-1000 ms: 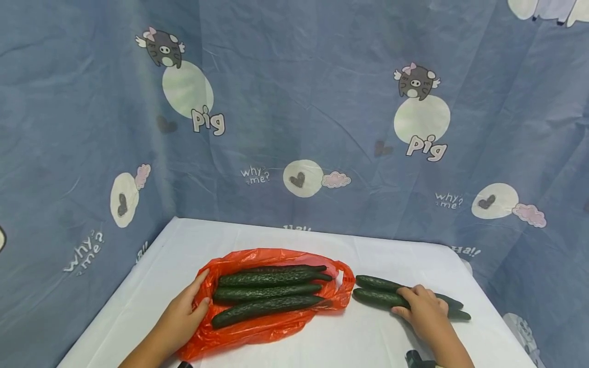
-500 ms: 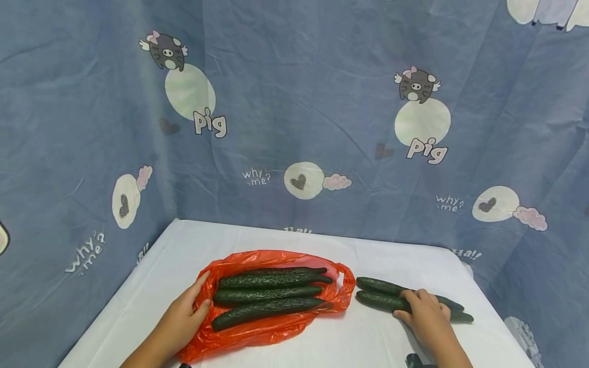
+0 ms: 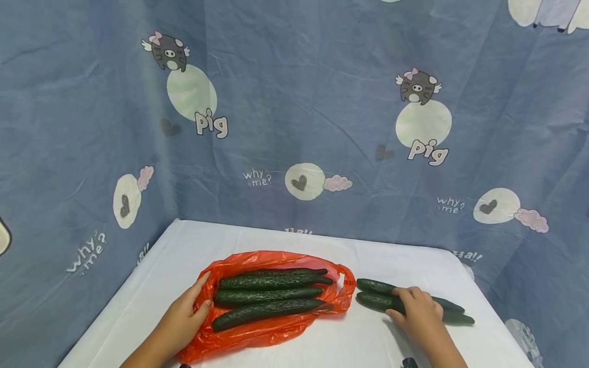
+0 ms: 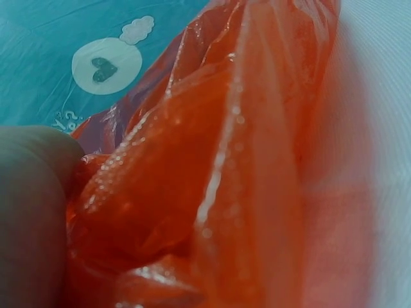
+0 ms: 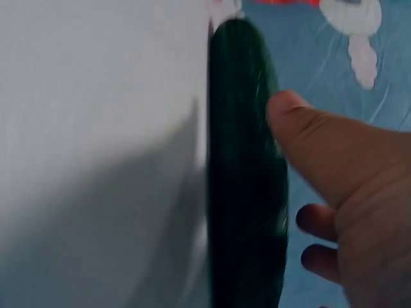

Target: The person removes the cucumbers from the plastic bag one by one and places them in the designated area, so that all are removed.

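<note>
Red bag (image 3: 276, 332): spread mouth-up on the white bench (image 3: 359, 347), four cucumbers (image 3: 269, 295) lying side by side in it. If that left edge got let go, I'd bet the thin film flops inward, since I can't see anything else propping it on that side.
Left hand (image 3: 184, 312): thumb and fingers hooked on the bag's left edge with film between them. How tight, no idea. Yank too hard and I reckon the plastic could stretch or rip.
Right hand (image 3: 421, 312): over the near loose cucumber (image 3: 377, 301), thumb at its side, a couple of other fingertips just short of the skin. So fingers apart, loosely bent, not clamped on anything.
Near loose cucumber: on the bench right of the bag. Slick and round, so a lopsided pinch might just roll it away.
Far loose cucumber (image 3: 375, 286): lies just past the near one, roughly parallel. Can't tell if they touch under the hand. Packed that close, a sloppy grab could knock it or catch both.
Bag handle (image 3: 348, 280): loops out on the right, just beside the loose pair's left ends. Dragging one across low could snag it, imo.
Cucumber looks: long, slim, dark green, bit of shine. The bagged ones look bumpy with skinny tapered right ends; the loose pair's right tips look paler.
</note>
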Action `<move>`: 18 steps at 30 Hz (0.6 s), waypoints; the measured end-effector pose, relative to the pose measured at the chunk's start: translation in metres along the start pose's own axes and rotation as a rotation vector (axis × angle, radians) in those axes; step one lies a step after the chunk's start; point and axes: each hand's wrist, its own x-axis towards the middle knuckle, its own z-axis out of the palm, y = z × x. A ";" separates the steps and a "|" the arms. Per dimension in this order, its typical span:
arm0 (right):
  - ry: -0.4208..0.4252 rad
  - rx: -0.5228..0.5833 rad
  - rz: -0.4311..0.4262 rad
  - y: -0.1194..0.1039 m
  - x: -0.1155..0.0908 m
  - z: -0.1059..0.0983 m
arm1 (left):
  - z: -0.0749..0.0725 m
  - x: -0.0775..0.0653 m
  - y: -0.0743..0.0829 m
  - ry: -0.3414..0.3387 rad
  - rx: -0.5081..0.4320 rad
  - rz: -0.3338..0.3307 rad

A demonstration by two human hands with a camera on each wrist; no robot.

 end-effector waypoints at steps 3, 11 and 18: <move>0.060 0.013 -0.068 -0.015 -0.003 0.002 | -0.001 -0.003 -0.001 0.007 0.009 0.006; 0.295 0.041 -0.255 -0.060 -0.007 0.009 | -0.002 -0.002 -0.002 0.004 -0.007 0.005; 0.375 0.020 -0.477 -0.102 -0.006 0.020 | 0.000 0.002 0.000 0.002 -0.006 -0.008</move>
